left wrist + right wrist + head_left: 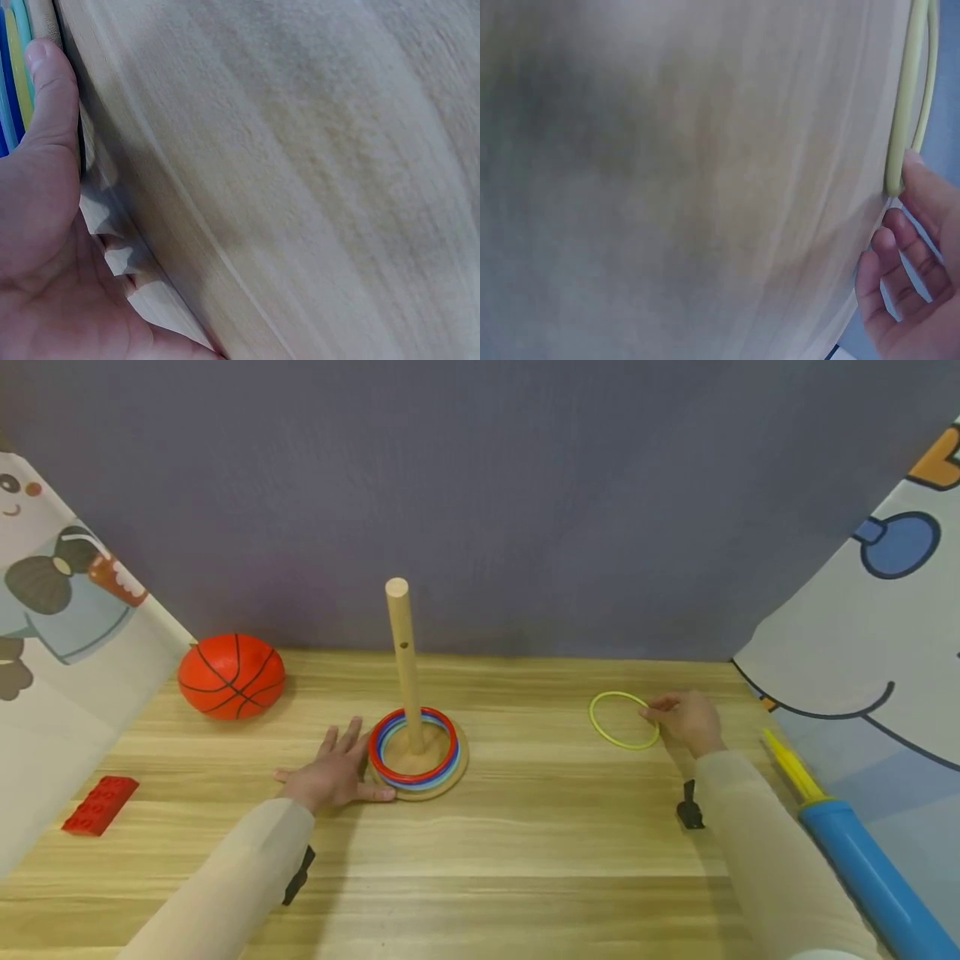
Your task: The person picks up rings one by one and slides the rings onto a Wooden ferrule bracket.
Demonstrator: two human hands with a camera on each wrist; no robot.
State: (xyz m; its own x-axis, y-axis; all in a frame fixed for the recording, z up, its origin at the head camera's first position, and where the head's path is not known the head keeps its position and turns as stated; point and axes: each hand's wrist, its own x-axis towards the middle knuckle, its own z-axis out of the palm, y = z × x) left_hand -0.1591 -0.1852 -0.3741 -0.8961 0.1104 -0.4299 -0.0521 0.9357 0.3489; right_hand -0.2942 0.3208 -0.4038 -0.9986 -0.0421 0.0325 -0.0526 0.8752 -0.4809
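A wooden peg (406, 668) stands upright on a round wooden base (462, 767). Around its foot lie several stacked rings, with a red ring (372, 758) on top and blue and teal ones beneath. My left hand (330, 777) rests beside the base with fingers spread, its thumb along the front edge. In the left wrist view that thumb (54, 97) touches the base's edge, next to the stacked rings (19, 67). Over on the right, my right hand (686, 720) pinches a yellow ring (597, 724) at its right edge between thumb and fingertips. Whether the ring touches the table cannot be told.
A red ball (232, 677) with black lines sits at the back left, and a red toy brick (101, 805) lies nearer on the left. A blue pump (873, 877) with a yellow nozzle lies along the right side. A grey panel (480, 510) closes off the back.
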